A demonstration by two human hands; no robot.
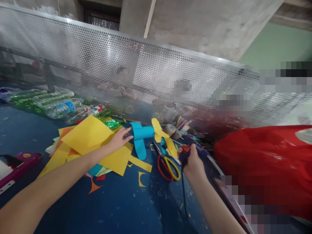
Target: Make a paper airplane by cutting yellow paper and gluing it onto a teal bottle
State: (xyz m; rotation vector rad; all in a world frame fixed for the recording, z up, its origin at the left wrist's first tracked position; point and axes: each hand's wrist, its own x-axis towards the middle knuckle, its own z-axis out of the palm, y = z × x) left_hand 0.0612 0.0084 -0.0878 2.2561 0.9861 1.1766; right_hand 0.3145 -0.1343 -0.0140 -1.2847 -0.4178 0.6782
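My left hand (pixel 120 138) grips the near end of a model plane (pixel 143 132), a tube covered in blue paper with rounded blue wings and a yellow propeller shape at its far tip. Clear plastic seems to show at the end under my fingers. My right hand (pixel 193 161) is wrapped around a glue gun (pixel 185 152), dark with an orange-red part, its black cord hanging down. Between the hands lie scissors (pixel 168 167) with one red and one yellow handle loop, blades pointing toward the plane.
Yellow and other coloured paper sheets (pixel 89 133) are piled at left, with paper scraps (pixel 141 179) nearby. Several plastic bottles (pixel 64 107) lie behind. A perforated metal screen (pixel 97 55) borders the blue table (pixel 117 208). A red bag (pixel 263 162) bulges at right; a purple power strip (pixel 24 165) lies left.
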